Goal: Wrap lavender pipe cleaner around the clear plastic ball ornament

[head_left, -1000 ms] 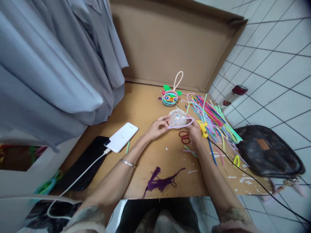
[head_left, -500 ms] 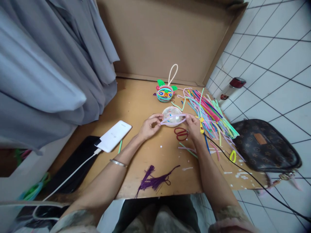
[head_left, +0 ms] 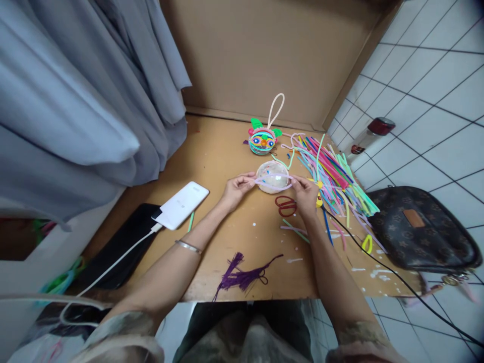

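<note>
A lilac pipe-cleaner loop [head_left: 275, 187] is stretched between my two hands, over a round whitish bowl [head_left: 269, 167]. My left hand [head_left: 238, 189] pinches its left end and my right hand [head_left: 305, 191] pinches its right end. Behind the bowl sits a colourful ball-shaped ornament [head_left: 262, 142] with green ears and a cream hanging loop. Red-handled scissors [head_left: 286, 206] lie beside my right hand, their blades hidden. Just right of that hand is a yellow tool [head_left: 319, 195] with a black cord, partly covered.
Many coloured pipe cleaners [head_left: 333, 171] are heaped at the right, near a brown patterned bag [head_left: 427, 237] and a clear bottle with a red lid [head_left: 372, 135]. Purple tassels [head_left: 242, 277] lie at the front. A white power bank [head_left: 182, 205] with a cable is at the left.
The view has shifted slightly. The lilac loop looks narrower, and both hands still pinch its ends over the bowl.
</note>
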Motion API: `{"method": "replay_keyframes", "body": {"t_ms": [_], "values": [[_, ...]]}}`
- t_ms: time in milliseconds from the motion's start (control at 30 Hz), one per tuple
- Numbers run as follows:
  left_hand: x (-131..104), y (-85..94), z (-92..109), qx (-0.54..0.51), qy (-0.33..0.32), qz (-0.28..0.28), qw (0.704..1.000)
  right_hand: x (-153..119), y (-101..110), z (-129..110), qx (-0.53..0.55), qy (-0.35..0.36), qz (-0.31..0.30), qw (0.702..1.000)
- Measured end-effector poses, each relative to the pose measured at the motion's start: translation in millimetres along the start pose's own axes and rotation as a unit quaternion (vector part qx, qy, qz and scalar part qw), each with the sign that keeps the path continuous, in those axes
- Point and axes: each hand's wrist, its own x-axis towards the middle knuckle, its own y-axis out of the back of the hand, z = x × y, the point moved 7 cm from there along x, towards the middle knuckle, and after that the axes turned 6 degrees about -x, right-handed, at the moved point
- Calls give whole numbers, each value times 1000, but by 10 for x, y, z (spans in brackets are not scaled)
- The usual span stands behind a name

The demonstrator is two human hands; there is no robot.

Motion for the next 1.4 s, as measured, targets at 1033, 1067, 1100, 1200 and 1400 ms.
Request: {"method": "replay_keyframes", "body": {"t_ms": [1033,1067,1100,1200,1400], "values": [[-1,-42,-154,-75,53,16,996,-25,-34,56,22,-31,13,999],[3,-43,-159,-73,53,18,996,-25,-35,55,17,-29,10,999],[7,-43,-165,-69,51,21,996,-24,-37,58,12,-29,7,999],[20,-38,-189,-53,48,32,997,-18,-29,85,10,-34,5,999],[29,-28,-200,-43,44,43,997,-19,-39,98,20,-41,11,999]]}}
